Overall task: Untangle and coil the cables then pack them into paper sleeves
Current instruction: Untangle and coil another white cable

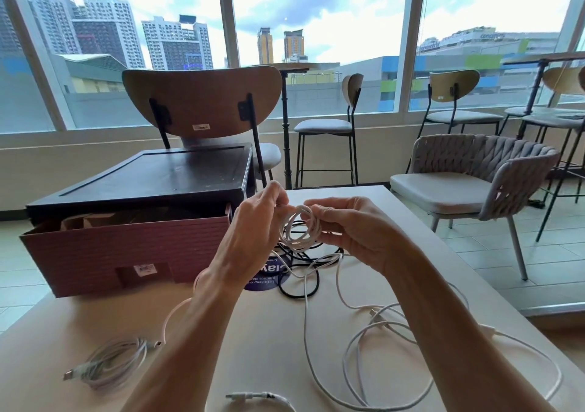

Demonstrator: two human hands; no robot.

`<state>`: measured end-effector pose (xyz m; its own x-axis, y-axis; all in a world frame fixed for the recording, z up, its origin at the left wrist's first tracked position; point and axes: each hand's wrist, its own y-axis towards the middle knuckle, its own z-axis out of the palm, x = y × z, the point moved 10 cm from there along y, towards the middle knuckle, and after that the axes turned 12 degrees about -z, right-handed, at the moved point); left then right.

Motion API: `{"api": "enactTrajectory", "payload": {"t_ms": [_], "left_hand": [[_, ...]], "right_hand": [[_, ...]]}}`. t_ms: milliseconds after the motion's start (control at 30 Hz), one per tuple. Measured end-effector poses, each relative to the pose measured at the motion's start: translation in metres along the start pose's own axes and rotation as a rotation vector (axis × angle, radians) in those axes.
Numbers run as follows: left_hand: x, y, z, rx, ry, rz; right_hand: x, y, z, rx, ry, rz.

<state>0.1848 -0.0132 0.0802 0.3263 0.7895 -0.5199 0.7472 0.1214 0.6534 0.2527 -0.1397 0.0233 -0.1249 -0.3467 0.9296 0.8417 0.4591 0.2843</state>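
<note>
A white coil (pixel 299 233) is held above the table (pixel 269 332), pinched by the left hand (pixel 253 234) and gripped by the curled fingers of the right hand (pixel 351 231). A black cable (pixel 297 296) lies beneath the grip; a box (pixel 126 247) stands left of it.

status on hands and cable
Left hand and right hand grip the white coil. Tail trails loose over table. Black cable tangled beneath it.

A café-like lounge: bar stools (pixel 326 130), high tables (pixel 286 66), city-view windows (pixel 319 19).
</note>
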Motion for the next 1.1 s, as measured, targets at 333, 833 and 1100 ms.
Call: {"api": "enactTrajectory", "payload": {"t_ms": [333,833,1100], "left_hand": [[-0.019,0.002,-0.005,-0.014,0.062,0.075],[0.025,0.009,0.009,0.052,-0.465,-0.399],[0.034,-0.003,0.037,0.326,-0.864,-0.729]], "right_hand": [[0.006,0.0,0.0,0.022,0.031,-0.022],[0.021,0.001,-0.014,-0.105,-0.052,-0.137],[0.017,0.002,-0.001,-0.022,-0.236,-0.163]]}}
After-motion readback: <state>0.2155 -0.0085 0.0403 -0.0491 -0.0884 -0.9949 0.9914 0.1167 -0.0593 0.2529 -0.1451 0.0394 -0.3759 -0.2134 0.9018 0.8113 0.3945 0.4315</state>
